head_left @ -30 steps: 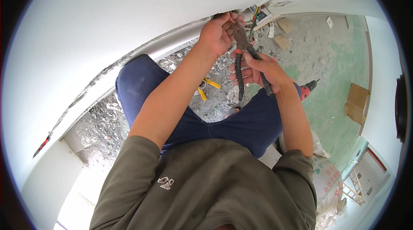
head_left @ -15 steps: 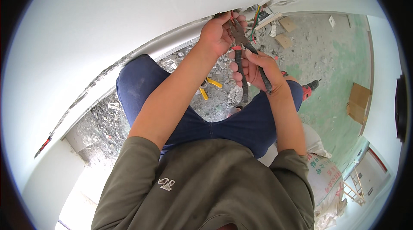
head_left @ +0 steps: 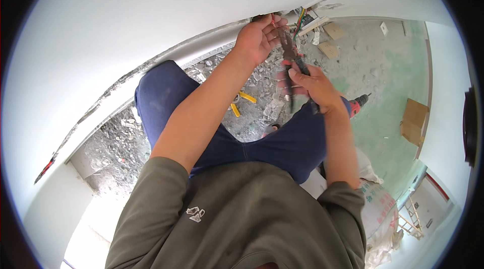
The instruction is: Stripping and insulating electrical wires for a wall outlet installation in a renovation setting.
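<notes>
Beside the wall's lower edge, my left hand (head_left: pixel 252 42) pinches a thin red wire (head_left: pixel 274 20) between thumb and fingers; its other fingers are loosely curled. The wire comes from a dark gap in the wall. My right hand (head_left: pixel 318 87) is closed on a pair of pliers (head_left: pixel 288 47) with dark handles and red bands near the pivot. The pliers' head points up toward the left fingers, just right of them. Motion blurs the right hand and handles. I cannot tell whether the jaws touch the wire.
Several coloured wires (head_left: pixel 301 19) hang from the wall just right of my hands. Rubble (head_left: pixel 204 69) covers the floor below. A yellow-handled tool (head_left: pixel 246 97) lies between my knees. A red power drill (head_left: pixel 357 105), a cardboard box (head_left: pixel 416 120) and a printed sack (head_left: pixel 375 206) are on the right.
The pliers have shifted right and slightly down, their head moving off the left fingers. My right hand has moved with them. My left hand stays at the red wire.
</notes>
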A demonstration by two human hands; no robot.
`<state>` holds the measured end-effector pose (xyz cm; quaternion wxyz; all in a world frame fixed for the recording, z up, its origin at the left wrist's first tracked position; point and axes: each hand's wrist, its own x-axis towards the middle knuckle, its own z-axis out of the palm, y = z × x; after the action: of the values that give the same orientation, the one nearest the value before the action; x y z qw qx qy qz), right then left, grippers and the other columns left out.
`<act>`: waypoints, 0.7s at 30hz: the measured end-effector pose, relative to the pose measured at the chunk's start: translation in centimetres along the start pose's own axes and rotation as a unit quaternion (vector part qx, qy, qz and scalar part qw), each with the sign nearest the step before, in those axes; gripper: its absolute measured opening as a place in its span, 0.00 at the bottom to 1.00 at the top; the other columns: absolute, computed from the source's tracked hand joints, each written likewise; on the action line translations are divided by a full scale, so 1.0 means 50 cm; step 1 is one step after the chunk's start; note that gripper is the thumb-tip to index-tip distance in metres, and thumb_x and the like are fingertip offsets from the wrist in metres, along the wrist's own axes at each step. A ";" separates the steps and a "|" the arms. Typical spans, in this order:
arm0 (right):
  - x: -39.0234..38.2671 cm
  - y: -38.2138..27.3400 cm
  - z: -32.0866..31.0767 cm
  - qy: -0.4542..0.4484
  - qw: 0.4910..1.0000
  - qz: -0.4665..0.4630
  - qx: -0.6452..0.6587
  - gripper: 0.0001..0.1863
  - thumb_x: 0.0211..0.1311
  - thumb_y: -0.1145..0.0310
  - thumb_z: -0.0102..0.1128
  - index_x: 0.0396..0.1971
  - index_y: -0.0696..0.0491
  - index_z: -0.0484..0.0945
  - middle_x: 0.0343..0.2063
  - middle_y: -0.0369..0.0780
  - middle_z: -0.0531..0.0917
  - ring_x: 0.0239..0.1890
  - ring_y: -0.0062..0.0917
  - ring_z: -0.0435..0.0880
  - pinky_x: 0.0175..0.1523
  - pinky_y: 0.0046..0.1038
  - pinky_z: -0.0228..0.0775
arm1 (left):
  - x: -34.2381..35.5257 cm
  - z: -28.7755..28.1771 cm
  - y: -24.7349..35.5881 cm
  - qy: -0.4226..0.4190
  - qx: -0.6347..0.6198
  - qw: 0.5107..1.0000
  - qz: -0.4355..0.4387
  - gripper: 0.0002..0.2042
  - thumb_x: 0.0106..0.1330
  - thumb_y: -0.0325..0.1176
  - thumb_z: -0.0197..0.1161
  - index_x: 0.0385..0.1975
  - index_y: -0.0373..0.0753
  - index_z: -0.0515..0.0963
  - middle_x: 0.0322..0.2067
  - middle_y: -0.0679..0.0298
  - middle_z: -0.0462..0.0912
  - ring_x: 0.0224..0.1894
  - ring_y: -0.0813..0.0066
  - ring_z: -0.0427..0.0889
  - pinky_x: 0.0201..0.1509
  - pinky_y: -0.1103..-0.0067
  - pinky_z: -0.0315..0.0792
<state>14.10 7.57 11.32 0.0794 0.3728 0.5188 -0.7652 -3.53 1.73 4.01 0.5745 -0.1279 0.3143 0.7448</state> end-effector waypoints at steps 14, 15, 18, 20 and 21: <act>0.011 -0.167 0.062 0.111 0.671 0.023 -0.732 0.16 0.61 0.60 0.54 0.33 0.60 0.78 0.32 0.52 0.82 0.40 0.46 0.82 0.47 0.43 0.72 | 0.004 -0.002 -0.002 -0.025 0.012 1.000 0.008 0.10 0.72 0.38 0.49 0.37 0.39 0.74 0.39 0.61 0.80 0.41 0.64 0.81 0.51 0.66 0.74; 0.011 -0.170 0.065 0.111 0.670 0.028 -0.733 0.16 0.61 0.60 0.54 0.32 0.60 0.78 0.32 0.52 0.82 0.40 0.46 0.82 0.47 0.42 0.72 | 0.004 -0.002 -0.001 -0.026 0.009 1.000 0.007 0.10 0.72 0.38 0.49 0.37 0.39 0.74 0.39 0.61 0.80 0.41 0.64 0.81 0.50 0.66 0.74; 0.012 -0.171 0.072 0.113 0.672 0.036 -0.731 0.18 0.61 0.59 0.54 0.30 0.61 0.79 0.32 0.53 0.82 0.39 0.47 0.82 0.47 0.42 0.72 | 0.002 -0.002 -0.001 -0.020 0.009 1.000 0.007 0.10 0.72 0.37 0.49 0.37 0.39 0.74 0.39 0.61 0.80 0.40 0.64 0.81 0.49 0.66 0.75; 0.010 -0.171 0.071 0.119 0.674 0.040 -0.728 0.19 0.61 0.58 0.54 0.28 0.62 0.79 0.31 0.54 0.82 0.39 0.47 0.82 0.47 0.42 0.72 | 0.001 0.000 -0.001 -0.017 0.013 1.000 0.007 0.10 0.72 0.37 0.49 0.38 0.39 0.74 0.38 0.61 0.81 0.40 0.64 0.81 0.49 0.66 0.75; 0.012 -0.170 0.068 0.119 0.677 0.044 -0.725 0.20 0.61 0.57 0.54 0.27 0.63 0.80 0.30 0.54 0.82 0.38 0.47 0.82 0.46 0.42 0.72 | 0.001 0.001 -0.001 -0.010 0.013 1.000 0.007 0.10 0.72 0.37 0.49 0.37 0.39 0.74 0.38 0.61 0.81 0.39 0.65 0.81 0.48 0.66 0.75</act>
<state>7.70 8.67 17.78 0.2959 0.3090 0.8989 -0.0942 -3.52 1.82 4.01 0.5740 -0.1106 0.3191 0.7460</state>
